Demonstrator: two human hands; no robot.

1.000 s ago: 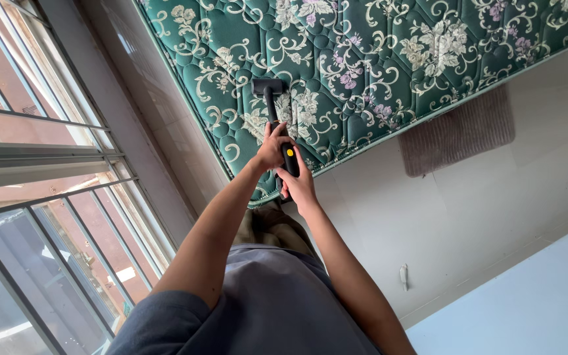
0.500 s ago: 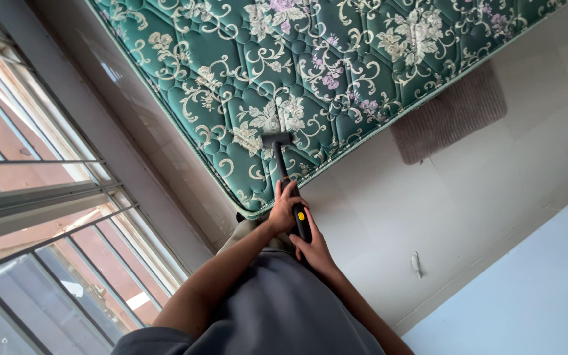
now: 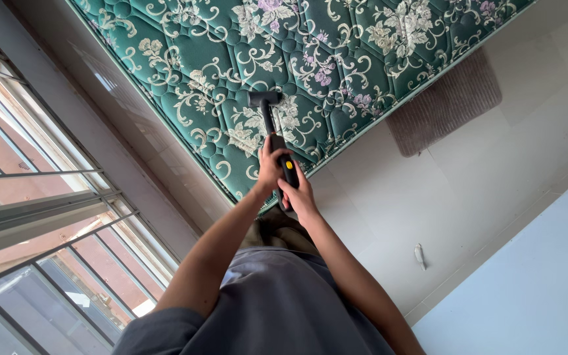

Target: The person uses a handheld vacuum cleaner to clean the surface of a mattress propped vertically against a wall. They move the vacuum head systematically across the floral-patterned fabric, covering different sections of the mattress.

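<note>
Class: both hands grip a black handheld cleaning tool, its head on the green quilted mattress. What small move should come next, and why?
Probably push the tool a little further up the mattress. Both the left hand and the right hand hold the handle, the head lies flat near the mattress corner, and much quilted surface lies beyond it.

A quilted green mattress [image 3: 336, 59] with a cream and purple flower pattern carries the work, filling the upper part of the view. The black flat head of a hand vacuum nozzle [image 3: 263, 98] rests directly on its padded top, near the mattress corner. The mattress lies on a pale tiled floor [image 3: 494, 171]. A ribbed grey-brown rectangular mat [image 3: 448, 105] lies on the floor, touching the mattress edge.
</note>
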